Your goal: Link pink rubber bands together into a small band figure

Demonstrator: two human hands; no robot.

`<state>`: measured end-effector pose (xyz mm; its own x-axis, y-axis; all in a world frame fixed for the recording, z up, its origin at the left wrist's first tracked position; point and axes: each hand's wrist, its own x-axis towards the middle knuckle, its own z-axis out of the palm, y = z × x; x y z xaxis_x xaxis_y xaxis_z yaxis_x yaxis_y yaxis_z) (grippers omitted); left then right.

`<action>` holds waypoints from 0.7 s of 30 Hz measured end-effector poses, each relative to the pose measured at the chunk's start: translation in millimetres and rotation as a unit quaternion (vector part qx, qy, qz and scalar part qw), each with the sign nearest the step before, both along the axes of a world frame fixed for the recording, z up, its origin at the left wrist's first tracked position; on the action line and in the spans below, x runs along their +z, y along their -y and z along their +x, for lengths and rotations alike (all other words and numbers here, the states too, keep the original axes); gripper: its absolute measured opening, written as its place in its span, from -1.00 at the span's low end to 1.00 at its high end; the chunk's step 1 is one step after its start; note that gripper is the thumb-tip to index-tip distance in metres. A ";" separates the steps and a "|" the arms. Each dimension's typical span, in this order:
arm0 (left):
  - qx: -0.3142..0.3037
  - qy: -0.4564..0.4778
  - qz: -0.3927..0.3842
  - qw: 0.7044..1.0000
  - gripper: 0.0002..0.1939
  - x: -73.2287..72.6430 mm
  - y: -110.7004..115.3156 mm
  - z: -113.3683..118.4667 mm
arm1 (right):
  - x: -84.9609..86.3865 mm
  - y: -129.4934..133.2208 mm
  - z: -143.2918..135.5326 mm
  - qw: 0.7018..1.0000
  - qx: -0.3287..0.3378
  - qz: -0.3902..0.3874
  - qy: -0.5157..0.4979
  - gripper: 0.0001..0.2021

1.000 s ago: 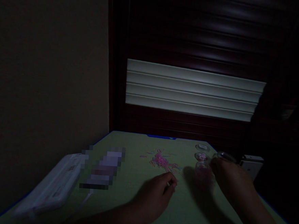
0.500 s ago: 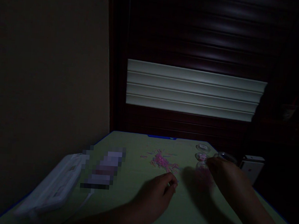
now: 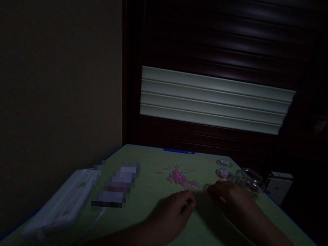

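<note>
I see a green table [image 3: 146, 166] in a dim room, a dark slatted panel [image 3: 222, 48] beyond the jar [image 3: 249, 181]. Left of the jar, the pink pile [image 3: 178, 177] runs long from far-left to near-right. Nearer than the jar, leftward, my left hand [image 3: 174, 213] and right hand [image 3: 233, 198] curl narrow; whether either of the 2 holds anything, I can't tell.

No text can be read; the white label [image 3: 225, 162] is blurred.

My right hand [image 3: 231, 199] hides part of the clear jar [image 3: 250, 178]; whether it grips anything cannot be determined. The bottom edge cuts off both my forearms [image 3: 274, 233]. Pixelation obscures a flat object [image 3: 117, 185], and the pink pile [image 3: 178, 177] is too fine to resolve piece by piece.
</note>
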<state>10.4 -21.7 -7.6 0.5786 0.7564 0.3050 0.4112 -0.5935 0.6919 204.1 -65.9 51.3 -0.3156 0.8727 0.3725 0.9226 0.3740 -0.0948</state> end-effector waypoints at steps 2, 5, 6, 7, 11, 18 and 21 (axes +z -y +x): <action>0.004 -0.004 0.009 1.000 -0.81 1.6 -2.9 -1.6 | -1.0 1.2 -2.4 1.000 0.017 -0.002 0.013 -0.78; -0.001 -0.032 0.066 0.997 -0.84 8.5 -11.1 -8.6 | 0.2 4.4 -7.5 0.999 0.038 -0.027 0.014 -0.79; -0.002 -0.049 0.098 0.994 -0.85 11.6 -15.0 -12.1 | 0.9 5.4 -9.2 0.998 0.041 -0.038 0.012 -0.80; -0.005 -0.075 0.132 0.988 -0.84 14.7 -19.4 -16.0 | 1.5 6.4 -10.5 0.998 0.044 -0.048 0.011 -0.80; 0.045 -0.217 0.252 0.942 -0.71 22.8 -39.8 -31.5 | 1.5 8.2 -12.4 0.996 0.058 -0.064 0.004 -0.79; 0.096 -0.276 0.285 0.913 -0.70 17.5 -61.9 -42.4 | -1.8 5.1 -9.1 0.996 0.063 -0.061 -0.002 -0.78; 0.075 -0.274 0.292 0.913 -0.71 13.6 -64.5 -42.8 | -1.1 4.8 -10.2 0.996 0.063 -0.063 0.004 -0.78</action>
